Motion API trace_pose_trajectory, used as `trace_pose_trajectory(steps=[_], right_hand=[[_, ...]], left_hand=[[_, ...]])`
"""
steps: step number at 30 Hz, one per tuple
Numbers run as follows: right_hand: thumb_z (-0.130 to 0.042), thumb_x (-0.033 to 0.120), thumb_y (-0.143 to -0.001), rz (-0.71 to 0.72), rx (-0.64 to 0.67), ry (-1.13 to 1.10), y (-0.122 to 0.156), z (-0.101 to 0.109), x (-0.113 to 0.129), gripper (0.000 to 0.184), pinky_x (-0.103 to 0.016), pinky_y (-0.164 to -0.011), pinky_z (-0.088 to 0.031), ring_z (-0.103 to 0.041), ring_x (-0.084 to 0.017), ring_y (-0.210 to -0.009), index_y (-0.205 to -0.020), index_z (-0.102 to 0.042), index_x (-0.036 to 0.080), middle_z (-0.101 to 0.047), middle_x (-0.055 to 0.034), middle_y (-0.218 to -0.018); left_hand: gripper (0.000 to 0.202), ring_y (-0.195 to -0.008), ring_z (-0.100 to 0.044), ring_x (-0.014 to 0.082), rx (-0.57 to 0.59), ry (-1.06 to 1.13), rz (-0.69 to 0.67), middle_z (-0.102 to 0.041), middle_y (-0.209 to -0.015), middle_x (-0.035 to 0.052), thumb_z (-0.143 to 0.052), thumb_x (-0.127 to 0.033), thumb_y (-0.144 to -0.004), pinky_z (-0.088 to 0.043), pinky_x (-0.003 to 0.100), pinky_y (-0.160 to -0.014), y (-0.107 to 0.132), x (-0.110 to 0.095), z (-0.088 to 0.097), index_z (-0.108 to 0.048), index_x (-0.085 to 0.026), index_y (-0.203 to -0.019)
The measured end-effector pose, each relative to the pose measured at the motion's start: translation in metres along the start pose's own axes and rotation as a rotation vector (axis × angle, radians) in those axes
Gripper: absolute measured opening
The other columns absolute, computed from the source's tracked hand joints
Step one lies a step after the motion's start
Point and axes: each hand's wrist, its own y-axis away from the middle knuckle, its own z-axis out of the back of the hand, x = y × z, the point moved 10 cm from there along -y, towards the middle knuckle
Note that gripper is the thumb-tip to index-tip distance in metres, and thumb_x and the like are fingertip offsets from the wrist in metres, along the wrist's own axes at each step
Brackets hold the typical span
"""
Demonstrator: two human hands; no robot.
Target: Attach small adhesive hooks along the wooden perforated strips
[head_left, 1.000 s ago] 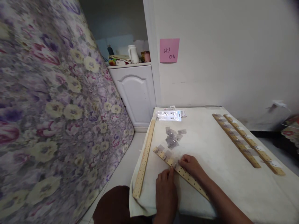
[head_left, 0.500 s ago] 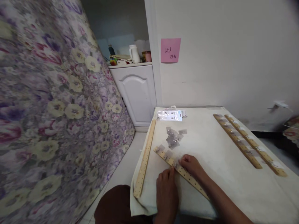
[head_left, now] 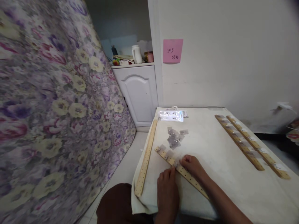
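Worked strip: a pale wooden strip [head_left: 195,184] with dark holes along it, slanting on the table [head_left: 210,133] between the two hands, its far end ahead and left of the right hand, its near end reaching the right forearm.
Squares on it: see-through plastic squares [head_left: 170,153] with small metallic bits, jutting from its far edge, ahead and left of the right hand.
Left hand [head_left: 167,191]: fingers bent and close together, tips at the strip's near edge; I cannot tell whether they grip.
Right hand [head_left: 192,166]: fingers curled in, tips beside the last square; whether they pinch it cannot be told.
Loose heap: overlapping greyish clear squares [head_left: 174,140], ahead of both hands, just beyond the strip.
Bare strip: another holed wooden strip [head_left: 147,155], left of the left hand.
Fitted strips: two darker wooden strips [head_left: 243,146] bearing squares, well right of the right hand.
Blister pack: clear packaging [head_left: 171,115], farther ahead, beyond the heap.
In the way: the right hand and forearm cover parts of the worked strip.
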Motion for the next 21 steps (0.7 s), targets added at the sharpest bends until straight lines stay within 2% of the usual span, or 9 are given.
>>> trace_pose_trajectory(steps=[6,12,21], right_hand=[[-0.056,0.035,-0.072,0.021,-0.007,-0.001,-0.0013,-0.0001,-0.0023,0.022,-0.023,-0.05,-0.032,-0.046,-0.013,-0.052,-0.057,-0.049,0.02,-0.053,0.0015,-0.048],[-0.058,0.039,-0.071,0.037,0.008,0.005,-0.0012,-0.0013,0.0002,0.022,-0.023,-0.053,-0.035,-0.05,-0.013,-0.058,-0.067,-0.055,0.018,-0.058,0.0005,-0.06],[-0.062,0.038,-0.067,0.031,0.02,0.015,-0.0022,-0.003,0.0,0.021,-0.023,-0.053,-0.036,-0.051,-0.013,-0.058,-0.065,-0.055,0.018,-0.058,0.0007,-0.059]], left_hand=[[0.052,-0.099,-0.048,0.0189,-0.008,-0.014,0.0,-0.055,-0.112,0.0038,-0.045,-0.004,-0.083,-0.036,0.032,-0.087,-0.0004,-0.0016,0.0024,-0.046,-0.026,-0.13],[0.051,-0.1,-0.047,0.0192,-0.004,0.01,0.008,-0.055,-0.112,0.0033,-0.045,-0.004,-0.083,-0.036,0.033,-0.087,-0.0009,-0.0006,0.0004,-0.047,-0.025,-0.13],[0.051,-0.099,-0.046,0.0191,0.008,0.025,0.005,-0.054,-0.112,0.0034,-0.045,-0.005,-0.085,-0.034,0.032,-0.086,0.0003,-0.0006,0.0005,-0.045,-0.026,-0.131]])
